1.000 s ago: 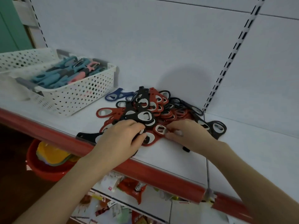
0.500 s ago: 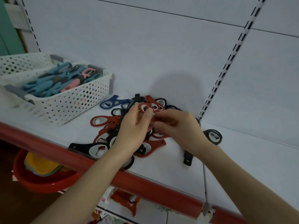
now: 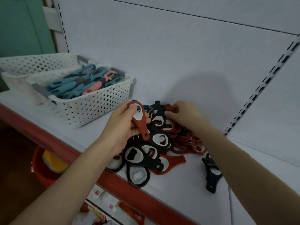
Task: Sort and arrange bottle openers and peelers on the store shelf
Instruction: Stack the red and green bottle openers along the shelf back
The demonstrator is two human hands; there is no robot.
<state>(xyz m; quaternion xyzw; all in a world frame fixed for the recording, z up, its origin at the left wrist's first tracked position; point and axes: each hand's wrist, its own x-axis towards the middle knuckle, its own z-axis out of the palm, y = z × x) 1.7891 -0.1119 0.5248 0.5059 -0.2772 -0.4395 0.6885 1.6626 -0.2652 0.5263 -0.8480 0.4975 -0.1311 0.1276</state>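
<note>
The left hand [image 3: 121, 127] gripped a red bottle opener [image 3: 142, 127]; the right hand [image 3: 185, 115] pinched a second red opener [image 3: 168, 107] on the opener pile [image 3: 183, 140].

— Where can a hand pass along the shelf [image 3: 259, 189]?
— I see bare surface right of the lone black opener [image 3: 211, 175], back to the rear panel [image 3: 162, 54].
— And leftward?
— The white basket [image 3: 97, 104] blocks it. My left hand [image 3: 121, 127], gripping a red opener [image 3: 142, 127], fills the gap beside it. The opener pile [image 3: 162, 143] spans from the red front edge [image 3: 78, 151] to the panel, and my right hand [image 3: 183, 112] pinches into its far end.
</note>
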